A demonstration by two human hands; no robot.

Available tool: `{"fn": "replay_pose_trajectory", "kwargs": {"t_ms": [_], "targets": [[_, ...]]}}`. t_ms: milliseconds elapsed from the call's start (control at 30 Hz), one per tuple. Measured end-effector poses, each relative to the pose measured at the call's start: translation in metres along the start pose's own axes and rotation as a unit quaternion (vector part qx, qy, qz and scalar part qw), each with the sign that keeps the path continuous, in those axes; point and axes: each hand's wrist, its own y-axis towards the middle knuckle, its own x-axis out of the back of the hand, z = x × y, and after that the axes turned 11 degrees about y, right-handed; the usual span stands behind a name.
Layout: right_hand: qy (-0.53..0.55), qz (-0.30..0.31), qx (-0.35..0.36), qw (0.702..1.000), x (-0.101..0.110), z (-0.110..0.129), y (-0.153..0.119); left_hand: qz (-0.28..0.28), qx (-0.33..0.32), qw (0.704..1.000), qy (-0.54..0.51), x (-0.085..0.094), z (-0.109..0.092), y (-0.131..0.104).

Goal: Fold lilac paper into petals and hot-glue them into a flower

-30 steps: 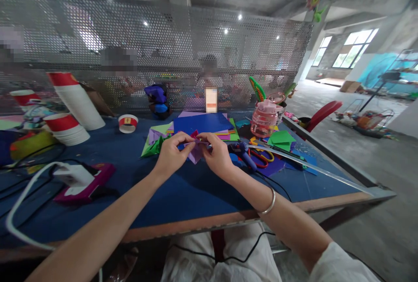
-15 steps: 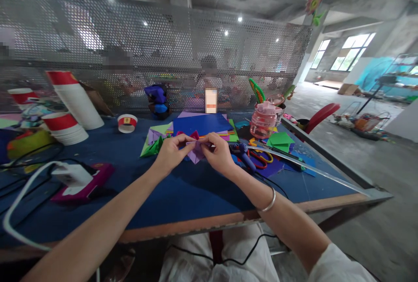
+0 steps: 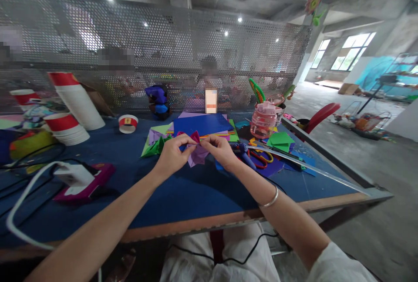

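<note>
A folded piece of light purple paper (image 3: 197, 157) is held above the table between both hands. My left hand (image 3: 174, 153) pinches its upper left part with thumb and index finger. From the other side, my right hand (image 3: 220, 151) closes thumb and fingertips on its upper right edge. Just behind the fingers lies folded magenta paper (image 3: 195, 136). Folded green paper (image 3: 156, 147) sits to the left of my left hand. Beyond the hands is a stack of coloured sheets with a dark blue sheet (image 3: 202, 124) on top.
A blue glue gun (image 3: 244, 153), scissors (image 3: 261, 159) and a pink transparent jug (image 3: 263, 121) stand or lie at right. Paper cups (image 3: 67, 129), a single cup (image 3: 127, 123) and a magenta power strip (image 3: 83, 186) with cables occupy the left. A perforated metal screen (image 3: 163, 47) rises behind.
The purple paper has turned and dropped slightly, showing a wider, more spread shape. My right hand has shifted a little to the right; my left hand has barely moved.
</note>
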Motion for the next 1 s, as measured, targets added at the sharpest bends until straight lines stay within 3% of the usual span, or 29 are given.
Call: {"fn": "replay_pose_trajectory", "kwargs": {"t_ms": [133, 233, 433, 600, 767, 867, 1000], "targets": [[0.074, 0.023, -0.099, 0.992, 0.003, 0.000, 0.003, -0.009, -0.030, 0.999, 0.023, 0.000, -0.006, -0.003], [0.063, 0.057, -0.115, 0.990, 0.006, -0.001, 0.004, -0.020, -0.060, 0.997, 0.038, 0.000, -0.006, -0.004], [-0.150, 0.078, 0.013, 0.986, 0.010, -0.010, 0.004, -0.017, -0.082, 0.995, 0.059, -0.002, -0.004, -0.004], [-0.273, 0.054, 0.113, 0.954, 0.005, -0.008, -0.003, -0.018, -0.057, 0.997, 0.048, -0.003, -0.004, -0.005], [-0.366, 0.048, 0.229, 0.901, -0.001, -0.007, -0.009, -0.025, 0.004, 0.999, 0.025, -0.004, -0.002, -0.006], [-0.366, 0.040, 0.237, 0.899, -0.003, -0.011, -0.009, -0.030, 0.012, 0.999, 0.028, -0.005, -0.002, -0.006], [-0.305, 0.020, 0.192, 0.932, -0.004, -0.014, -0.005, -0.037, -0.011, 0.998, 0.057, -0.005, -0.003, -0.006]]}}
